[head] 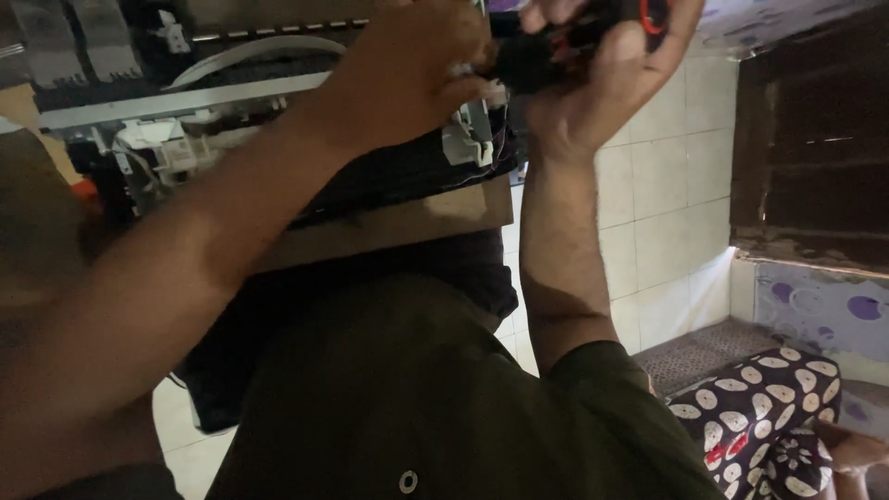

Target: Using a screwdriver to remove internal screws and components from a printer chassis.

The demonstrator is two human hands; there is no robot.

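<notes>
Both hands raised, left hand (407, 74) and right hand (602, 65) gripping a small black-and-red part (556, 51); opened printer (185, 139) below-left, not yet reassembled.

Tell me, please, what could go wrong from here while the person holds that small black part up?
1. The small black part sits between the left hand and the right hand, above the opened machine; if it slips, it may fall in among the white plastic pieces.
2. The room is dim, so small details are probably hard to see.
3. The left forearm crosses the machine and could knock it.
</notes>
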